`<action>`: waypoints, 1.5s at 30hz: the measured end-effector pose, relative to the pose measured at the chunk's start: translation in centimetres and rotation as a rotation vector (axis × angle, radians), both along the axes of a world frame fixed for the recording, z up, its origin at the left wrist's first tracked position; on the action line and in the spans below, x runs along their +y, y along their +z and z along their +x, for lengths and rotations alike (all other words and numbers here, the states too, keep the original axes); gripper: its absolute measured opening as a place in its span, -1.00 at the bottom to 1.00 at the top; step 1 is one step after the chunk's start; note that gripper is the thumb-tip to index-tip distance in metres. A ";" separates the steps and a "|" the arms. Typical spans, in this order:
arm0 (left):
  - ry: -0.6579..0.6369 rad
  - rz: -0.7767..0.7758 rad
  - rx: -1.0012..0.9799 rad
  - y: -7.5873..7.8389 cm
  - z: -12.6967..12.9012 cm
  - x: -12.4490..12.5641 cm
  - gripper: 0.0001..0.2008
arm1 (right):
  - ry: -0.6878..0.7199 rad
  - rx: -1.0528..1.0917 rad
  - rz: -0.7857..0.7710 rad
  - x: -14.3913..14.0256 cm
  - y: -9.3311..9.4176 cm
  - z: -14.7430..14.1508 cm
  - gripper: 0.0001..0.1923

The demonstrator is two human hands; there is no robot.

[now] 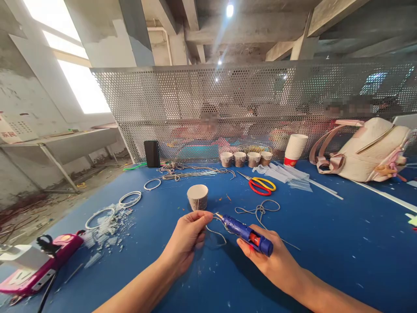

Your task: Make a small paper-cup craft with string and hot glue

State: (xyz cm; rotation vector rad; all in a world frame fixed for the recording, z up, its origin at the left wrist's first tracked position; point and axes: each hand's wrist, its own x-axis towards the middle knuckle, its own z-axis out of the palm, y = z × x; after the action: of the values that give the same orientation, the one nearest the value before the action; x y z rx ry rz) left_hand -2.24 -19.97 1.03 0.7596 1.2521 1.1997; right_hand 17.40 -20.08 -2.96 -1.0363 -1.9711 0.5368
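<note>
My right hand [275, 258] is closed around a blue hot glue gun [237, 228], its nozzle pointing left at my other hand. With thumb and forefinger pinched, my left hand [189, 234] grips a thin grey cord [224, 239] by the nozzle tip; the cord's tail curls on the right. Just beyond my left hand, a small paper cup [197, 196] stands upright, white on top with a brownish textured lower part. Whether the pinched cord joins the cup I cannot tell. Another loose length of grey cord [260, 210] lies looped behind the glue gun.
Red-and-yellow scissors [262, 186], clear strips [289, 174], several small cups [240, 159], stacked paper cups [296, 150] and a backpack [371, 150] sit toward the back. Left are white rings [129, 199], scraps [109, 230], a phone [152, 154] and a pink power strip [42, 265]. A perforated screen [182, 100] rises behind.
</note>
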 end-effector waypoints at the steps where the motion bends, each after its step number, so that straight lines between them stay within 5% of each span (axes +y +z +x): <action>1: 0.002 -0.002 -0.003 0.0 0.0 0.0 -0.63 | 0.000 0.008 -0.016 0.0 0.1 0.0 -0.74; 23: 0.022 0.010 -0.013 -0.2 -0.1 0.3 -0.59 | -0.047 0.059 -0.065 0.0 -0.1 0.0 -0.73; 31: 0.001 0.008 -0.030 -0.1 -0.1 0.2 -0.60 | -0.004 0.032 0.028 -0.2 -0.4 -0.6 -0.74; 45: 0.023 0.014 -0.045 0.1 -0.4 0.4 -0.57 | -0.039 0.184 -0.165 0.6 0.8 0.2 -0.72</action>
State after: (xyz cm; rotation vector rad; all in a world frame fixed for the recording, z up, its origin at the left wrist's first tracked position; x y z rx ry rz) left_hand -2.66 -19.56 1.08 0.7268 1.2194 1.2391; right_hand 17.64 -19.44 -2.14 -1.0828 -1.7645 0.7565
